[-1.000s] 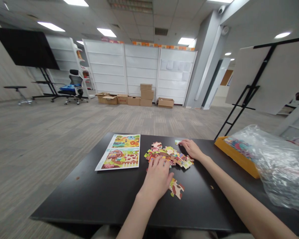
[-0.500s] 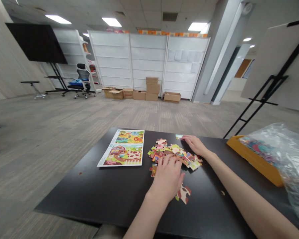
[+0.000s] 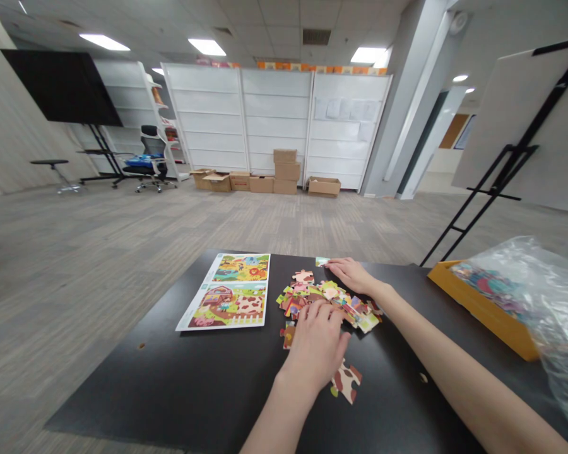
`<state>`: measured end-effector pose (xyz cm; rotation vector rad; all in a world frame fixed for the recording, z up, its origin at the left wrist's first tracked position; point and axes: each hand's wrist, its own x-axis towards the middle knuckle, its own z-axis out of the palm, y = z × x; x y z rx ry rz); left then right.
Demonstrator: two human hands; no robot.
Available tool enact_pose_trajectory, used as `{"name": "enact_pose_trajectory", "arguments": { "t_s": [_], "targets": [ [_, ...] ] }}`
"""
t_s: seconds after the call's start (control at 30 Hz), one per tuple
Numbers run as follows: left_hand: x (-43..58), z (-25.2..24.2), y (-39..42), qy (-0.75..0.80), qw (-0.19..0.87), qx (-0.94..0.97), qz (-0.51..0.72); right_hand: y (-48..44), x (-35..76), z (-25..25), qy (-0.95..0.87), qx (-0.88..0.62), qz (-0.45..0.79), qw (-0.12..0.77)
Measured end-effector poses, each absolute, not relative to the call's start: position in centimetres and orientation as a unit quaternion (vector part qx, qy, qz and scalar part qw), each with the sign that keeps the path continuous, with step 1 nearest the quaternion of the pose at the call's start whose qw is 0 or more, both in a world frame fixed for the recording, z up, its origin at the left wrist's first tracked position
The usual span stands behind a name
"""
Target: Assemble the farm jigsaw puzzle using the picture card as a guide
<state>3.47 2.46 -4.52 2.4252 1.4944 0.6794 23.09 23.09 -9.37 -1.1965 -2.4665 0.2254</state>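
head view: the left hand (image 3: 318, 345) lies palm down on the near edge of the pile of puzzle pieces (image 3: 329, 296), fingers stretched flat and closed round nothing that shows. the right hand (image 3: 353, 274) rests beyond the pile, also flat, its fingertips touching a single green piece (image 3: 322, 261) without gripping it. a brown-and-white piece (image 3: 346, 380) lies nearer than the pile, just beside the left wrist. the step in hand looks like spreading and sorting the loose pieces; a next move would call for pinching one piece free and checking it against the picture sheet (image 3: 230, 292), left of the pile. all this sits on a black table (image 3: 194, 378). well right of the pile is a yellow tray (image 3: 478, 306) under a clear plastic bag (image 3: 539, 284). beyond are grey carpet, cardboard boxes (image 3: 284, 170) by white shelving, and an office chair (image 3: 146, 161).
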Motion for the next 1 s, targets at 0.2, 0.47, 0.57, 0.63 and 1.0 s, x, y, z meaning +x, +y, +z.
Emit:
{"name": "enact_pose_trajectory", "arguments": {
  "t_s": [0.2,0.47,0.57,0.63,1.0],
  "targets": [
    [3.2,-4.3,2.4,0.51,0.109,0.825,0.219,22.8,23.3,-9.0,-0.885,-0.404,0.108,0.203],
    [2.9,-4.2,2.6,0.513,0.097,0.825,0.215,21.9,23.1,-8.2,-0.857,-0.416,0.172,0.252],
    [2.2,-3.8,2.7,0.521,0.089,0.821,0.217,21.3,24.0,-7.6,-0.806,-0.454,0.224,0.307],
    [1.6,-3.5,2.8,0.53,0.083,0.815,0.217,20.4,24.9,-7.1,-0.784,-0.467,0.241,0.331],
    [-0.2,-5.3,3.0,0.59,0.054,0.793,0.144,14.1,26.0,-7.2,-0.803,-0.484,0.213,0.275]
  ]
}}
